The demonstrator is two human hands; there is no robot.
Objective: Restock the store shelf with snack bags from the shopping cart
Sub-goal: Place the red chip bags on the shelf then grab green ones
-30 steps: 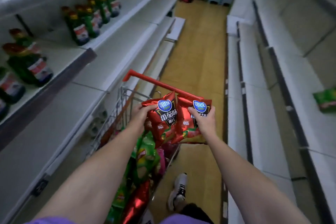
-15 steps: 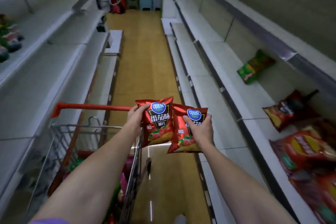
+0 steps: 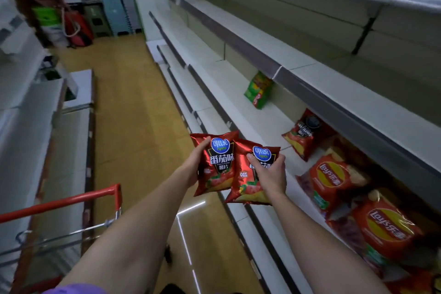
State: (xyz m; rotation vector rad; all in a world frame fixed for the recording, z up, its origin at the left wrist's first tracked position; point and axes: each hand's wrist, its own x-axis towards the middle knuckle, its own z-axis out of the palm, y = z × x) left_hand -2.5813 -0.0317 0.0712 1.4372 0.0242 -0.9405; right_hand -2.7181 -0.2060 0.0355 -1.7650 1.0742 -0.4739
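Dim aisle, floor (image 3: 133,114) glare streaks, blurred, bowed edges

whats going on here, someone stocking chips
Yes, a person is restocking. The left hand grips one red tomato-chip bag and the right hand grips a second, both held in the aisle, not yet on the shelf. That shelf already holds a green bag, a dark red bag and Lay's bags. The cart stands at lower left.
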